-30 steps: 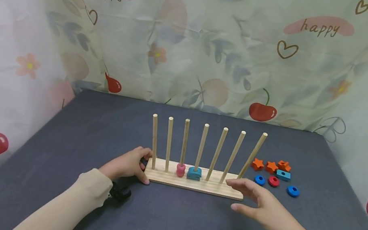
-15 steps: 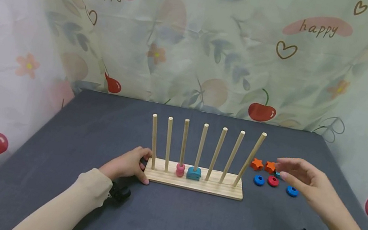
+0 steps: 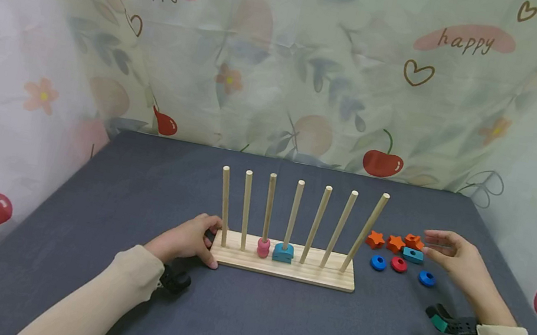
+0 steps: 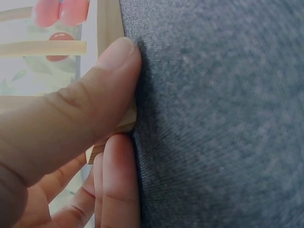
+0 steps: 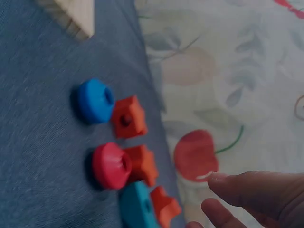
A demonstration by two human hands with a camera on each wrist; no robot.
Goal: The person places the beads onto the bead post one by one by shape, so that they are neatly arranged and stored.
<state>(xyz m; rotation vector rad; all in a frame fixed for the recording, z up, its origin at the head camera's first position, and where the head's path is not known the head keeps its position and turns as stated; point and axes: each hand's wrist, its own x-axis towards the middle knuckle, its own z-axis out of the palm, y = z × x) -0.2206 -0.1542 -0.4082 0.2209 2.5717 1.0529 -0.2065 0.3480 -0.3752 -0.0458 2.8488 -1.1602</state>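
A wooden peg board (image 3: 252, 261) with several upright pegs stands mid-table. My left hand (image 3: 188, 237) grips its left end, thumb (image 4: 118, 57) along the front edge and fingers round the end. A pink bead (image 3: 262, 248) sits at the base of one peg, and a teal block (image 3: 283, 253) on the neighbouring one. My right hand (image 3: 457, 259) hovers at the right beside a teal block (image 3: 412, 255) and an orange star bead (image 3: 413, 241). In the right wrist view its fingers (image 5: 256, 187) look apart from the beads and hold nothing.
Two more orange star beads (image 3: 375, 240) lie right of the board. In front of them are a red bead (image 3: 398, 265) and two blue beads (image 3: 378, 263). The dark cloth-covered table (image 3: 261, 328) meets a patterned curtain (image 3: 285, 74) behind.
My right hand has moved from the board's right end rightward and back to the loose beads, then slightly farther right, uncovering the rear star. The left hand and board have stayed put.
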